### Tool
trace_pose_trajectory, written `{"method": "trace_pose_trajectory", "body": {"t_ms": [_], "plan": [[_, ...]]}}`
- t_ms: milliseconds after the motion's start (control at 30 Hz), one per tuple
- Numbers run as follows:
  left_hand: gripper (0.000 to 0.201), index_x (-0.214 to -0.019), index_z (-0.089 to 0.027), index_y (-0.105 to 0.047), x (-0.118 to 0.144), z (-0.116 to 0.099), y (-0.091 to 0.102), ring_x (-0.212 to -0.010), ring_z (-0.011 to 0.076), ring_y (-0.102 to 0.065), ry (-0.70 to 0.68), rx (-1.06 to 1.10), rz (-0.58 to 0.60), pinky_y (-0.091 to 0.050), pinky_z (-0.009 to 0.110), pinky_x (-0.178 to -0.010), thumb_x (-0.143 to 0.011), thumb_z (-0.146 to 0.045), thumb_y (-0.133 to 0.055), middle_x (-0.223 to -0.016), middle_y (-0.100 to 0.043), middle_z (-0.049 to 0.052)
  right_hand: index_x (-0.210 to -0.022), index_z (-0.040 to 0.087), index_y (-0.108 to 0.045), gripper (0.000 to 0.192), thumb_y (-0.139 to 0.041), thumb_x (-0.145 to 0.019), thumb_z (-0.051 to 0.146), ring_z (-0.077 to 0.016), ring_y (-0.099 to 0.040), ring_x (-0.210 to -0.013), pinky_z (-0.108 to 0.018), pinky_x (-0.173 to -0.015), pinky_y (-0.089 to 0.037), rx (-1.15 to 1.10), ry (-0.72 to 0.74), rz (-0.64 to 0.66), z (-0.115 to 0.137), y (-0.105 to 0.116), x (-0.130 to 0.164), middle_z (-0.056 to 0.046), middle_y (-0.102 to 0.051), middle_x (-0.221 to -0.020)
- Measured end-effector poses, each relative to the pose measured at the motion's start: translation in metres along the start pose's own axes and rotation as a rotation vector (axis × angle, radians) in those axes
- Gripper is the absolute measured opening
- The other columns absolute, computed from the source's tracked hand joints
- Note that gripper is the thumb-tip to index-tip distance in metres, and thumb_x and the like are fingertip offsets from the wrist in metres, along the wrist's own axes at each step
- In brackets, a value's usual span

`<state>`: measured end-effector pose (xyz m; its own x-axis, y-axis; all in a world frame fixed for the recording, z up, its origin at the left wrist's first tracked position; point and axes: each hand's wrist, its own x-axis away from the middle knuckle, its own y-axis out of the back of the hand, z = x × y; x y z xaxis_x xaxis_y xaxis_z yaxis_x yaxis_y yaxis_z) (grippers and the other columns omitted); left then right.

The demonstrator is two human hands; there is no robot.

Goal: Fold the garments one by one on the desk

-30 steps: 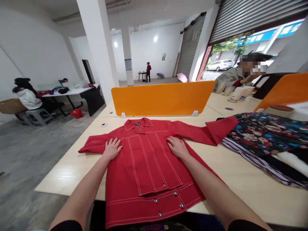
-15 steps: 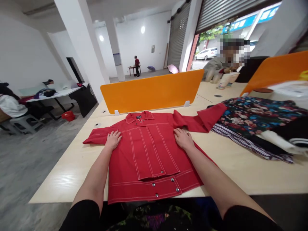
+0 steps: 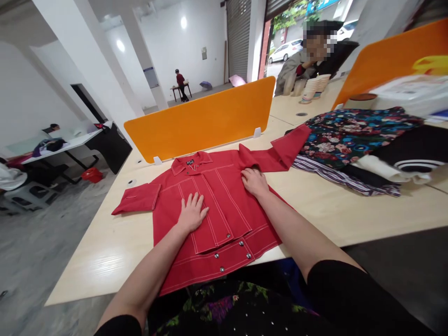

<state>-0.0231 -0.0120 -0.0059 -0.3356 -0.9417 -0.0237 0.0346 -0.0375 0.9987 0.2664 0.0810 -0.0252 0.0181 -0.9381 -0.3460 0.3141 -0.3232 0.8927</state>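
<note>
A red jacket with white stitching lies flat and front up on the pale wooden table, collar toward the orange divider. My left hand rests flat, fingers spread, on the middle of the jacket's front. My right hand presses on the jacket's right shoulder, where the right sleeve stretches off toward a pile of clothes. The left sleeve lies spread out to the left.
A heap of floral, striped and black-and-white clothes lies on the table to the right. A person sits behind the far desk by stacked cups. A second orange divider stands far right. Other people are at a distance.
My left hand has slid from the jacket's left shoulder to the middle of its front. The right hand stays near the right shoulder. The camera has tilted and swung rightward.
</note>
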Motion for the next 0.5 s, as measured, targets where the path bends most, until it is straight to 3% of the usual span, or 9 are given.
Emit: {"method": "trace_pose_trajectory", "body": {"t_ms": [100, 167, 233, 300, 400, 500], "plan": [[0.060, -0.147, -0.019, -0.032, 0.008, -0.014, 0.008, -0.145, 0.0301, -0.018, -0.102, 0.006, 0.025, -0.018, 0.056, -0.115, -0.096, -0.050, -0.031, -0.157, -0.025, 0.012, -0.116, 0.023, -0.061, 0.033, -0.039, -0.093, 0.028, -0.0269, -0.046, -0.112, -0.042, -0.093, -0.036, -0.011, -0.006, -0.006, 0.001, 0.002, 0.000, -0.008, -0.058, -0.129], [0.055, -0.141, -0.018, -0.042, 0.006, -0.016, 0.021, -0.140, 0.0291, -0.032, -0.146, 0.028, 0.074, -0.028, 0.050, -0.113, -0.096, -0.049, -0.032, -0.151, -0.038, 0.012, -0.114, 0.023, -0.062, 0.032, -0.039, -0.092, 0.027, -0.0273, -0.046, -0.112, -0.042, -0.092, -0.036, -0.007, -0.009, -0.012, 0.002, 0.003, 0.000, -0.008, -0.059, -0.126], [0.049, -0.127, -0.017, -0.056, -0.004, -0.018, 0.033, -0.125, 0.0265, -0.051, -0.108, 0.062, 0.106, -0.040, 0.043, -0.105, -0.097, -0.046, -0.030, -0.134, -0.056, 0.013, -0.112, 0.022, -0.063, 0.032, -0.039, -0.093, 0.026, -0.0276, -0.045, -0.111, -0.042, -0.091, -0.037, -0.004, -0.004, -0.015, 0.003, 0.004, 0.000, -0.009, -0.059, -0.125], [0.048, -0.121, -0.016, -0.059, -0.018, -0.025, 0.036, -0.116, 0.0252, -0.058, -0.013, 0.082, 0.048, -0.044, 0.040, -0.100, -0.098, -0.044, -0.029, -0.123, -0.063, 0.014, -0.111, 0.021, -0.064, 0.032, -0.038, -0.093, 0.025, -0.0276, -0.046, -0.110, -0.041, -0.090, -0.037, 0.000, 0.009, -0.008, 0.003, 0.005, -0.001, -0.009, -0.060, -0.123], [0.052, -0.136, -0.017, -0.047, -0.035, -0.038, 0.021, -0.134, 0.0304, -0.040, 0.096, 0.068, -0.094, -0.034, 0.050, -0.109, -0.096, -0.047, -0.033, -0.143, -0.047, 0.014, -0.109, 0.020, -0.065, 0.031, -0.039, -0.093, 0.025, -0.0269, -0.047, -0.108, -0.039, -0.089, -0.038, 0.004, 0.033, 0.009, 0.001, 0.006, -0.001, -0.009, -0.061, -0.121], [0.057, -0.144, -0.021, -0.039, -0.041, -0.044, 0.002, -0.142, 0.0328, -0.025, 0.106, 0.069, -0.100, -0.022, 0.058, -0.114, -0.096, -0.050, -0.030, -0.154, -0.033, 0.008, -0.107, 0.020, -0.066, 0.029, -0.041, -0.093, 0.027, -0.0263, -0.048, -0.107, -0.038, -0.089, -0.039, 0.018, 0.041, 0.009, 0.000, 0.008, -0.001, -0.009, -0.061, -0.119]]}}
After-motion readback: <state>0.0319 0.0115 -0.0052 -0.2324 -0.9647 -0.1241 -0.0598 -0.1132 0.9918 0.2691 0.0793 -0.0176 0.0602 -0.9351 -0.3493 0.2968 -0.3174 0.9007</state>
